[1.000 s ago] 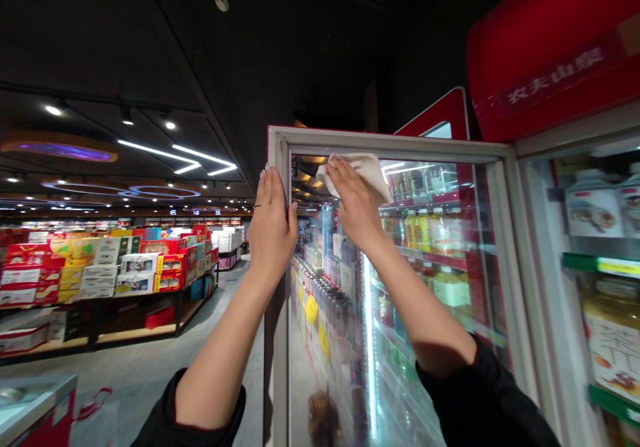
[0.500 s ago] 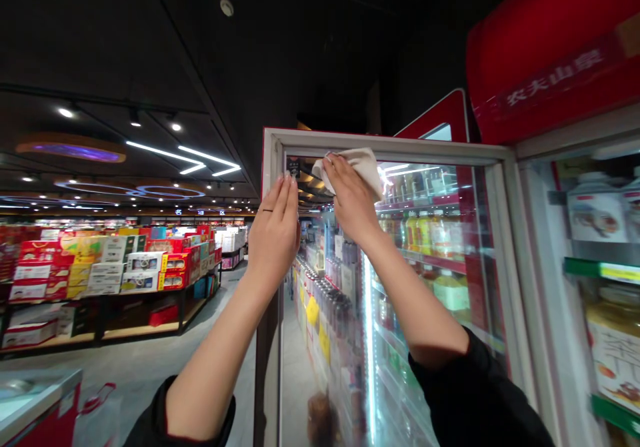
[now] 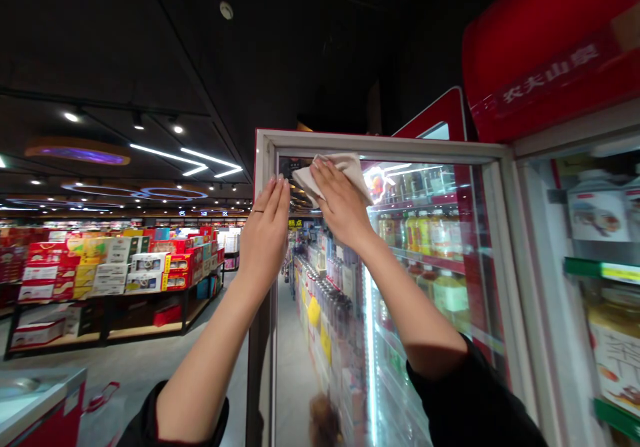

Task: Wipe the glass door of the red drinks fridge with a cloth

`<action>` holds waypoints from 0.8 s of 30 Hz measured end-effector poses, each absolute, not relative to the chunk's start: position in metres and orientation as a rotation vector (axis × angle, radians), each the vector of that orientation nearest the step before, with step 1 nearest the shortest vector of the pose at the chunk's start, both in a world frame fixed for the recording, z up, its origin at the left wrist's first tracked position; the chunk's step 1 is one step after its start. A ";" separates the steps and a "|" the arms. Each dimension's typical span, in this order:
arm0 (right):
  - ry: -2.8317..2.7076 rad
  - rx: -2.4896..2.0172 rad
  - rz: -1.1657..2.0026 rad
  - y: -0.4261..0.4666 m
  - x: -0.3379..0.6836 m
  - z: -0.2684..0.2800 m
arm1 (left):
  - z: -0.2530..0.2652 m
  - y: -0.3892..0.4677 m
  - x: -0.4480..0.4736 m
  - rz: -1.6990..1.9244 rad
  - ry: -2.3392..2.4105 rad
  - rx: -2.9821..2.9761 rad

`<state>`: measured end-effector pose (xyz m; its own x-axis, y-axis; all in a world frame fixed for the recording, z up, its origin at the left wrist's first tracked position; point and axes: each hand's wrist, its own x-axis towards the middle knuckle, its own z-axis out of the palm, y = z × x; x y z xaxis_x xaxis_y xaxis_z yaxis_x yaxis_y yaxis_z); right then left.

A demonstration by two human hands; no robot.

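A glass cooler door point(image 3: 380, 141) with a pale frame stands swung out in front of me. High on its pane, my right hand point(image 3: 341, 201) presses a white cloth point(image 3: 356, 167) against the glass, fingers over the cloth. My left hand point(image 3: 266, 233) lies on the door's left frame near the upper corner. Its fingers are straight and close together, a dark thin ring on one; the thumb is hidden. Drink bottles and aisle shelves show in or through the glass.
To the right, the cooler point(image 3: 543, 233) holds bottles on shelves with green edges, under a red sign point(image 3: 550, 67). Boxed goods point(image 3: 110, 267) sit on shelving at left. A white-topped red case point(image 3: 45, 393) and a plastic bag point(image 3: 103, 413) are at lower left.
My right hand and the cloth have moved left and slightly down across the glass. The door's free edge and my left hand have shifted slightly left in view.
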<state>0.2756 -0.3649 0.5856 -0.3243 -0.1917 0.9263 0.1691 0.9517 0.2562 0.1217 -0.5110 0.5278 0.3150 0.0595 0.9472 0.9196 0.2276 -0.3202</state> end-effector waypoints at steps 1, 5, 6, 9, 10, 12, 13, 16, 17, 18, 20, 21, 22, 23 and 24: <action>-1.900 0.033 -0.371 -0.366 0.277 0.583 | 0.528 -0.512 0.122 -0.778 -1.095 -1.187; -1.933 0.012 -0.364 -0.362 0.290 0.574 | 0.527 -0.513 0.128 -0.772 -1.133 -1.184; -1.916 -0.012 -0.354 -0.360 0.293 0.574 | 0.525 -0.512 0.130 -0.784 -1.139 -1.184; -1.853 -0.070 -0.322 -0.356 0.292 0.579 | 0.519 -0.507 0.139 -0.805 -1.142 -1.199; -1.842 -0.074 -0.318 -0.356 0.290 0.582 | 0.517 -0.506 0.141 -0.802 -1.138 -1.206; -1.846 -0.060 -0.321 -0.358 0.287 0.584 | 0.514 -0.504 0.145 -0.792 -1.123 -1.219; -1.858 -0.046 -0.329 -0.358 0.288 0.584 | 0.513 -0.504 0.145 -0.790 -1.113 -1.221; -1.911 0.011 -0.357 -0.354 0.299 0.580 | 0.512 -0.505 0.146 -0.791 -1.098 -1.225; -1.922 0.022 -0.359 -0.350 0.304 0.579 | 0.512 -0.505 0.146 -0.785 -1.098 -1.227; -1.928 0.024 -0.357 -0.347 0.308 0.579 | 0.512 -0.505 0.145 -0.776 -1.101 -1.228; -1.920 -0.006 -0.342 -0.339 0.314 0.582 | 0.512 -0.505 0.144 -0.760 -1.108 -1.230; -1.907 -0.030 -0.335 -0.337 0.314 0.586 | 0.512 -0.505 0.144 -0.755 -1.111 -1.233; -1.893 -0.051 -0.329 -0.335 0.312 0.589 | 0.512 -0.504 0.144 -0.751 -1.115 -1.239; -1.882 -0.062 -0.328 -0.335 0.309 0.591 | 0.512 -0.504 0.143 -0.746 -1.117 -1.247; -1.878 -0.061 -0.330 -0.335 0.306 0.593 | 0.512 -0.503 0.143 -0.739 -1.117 -1.256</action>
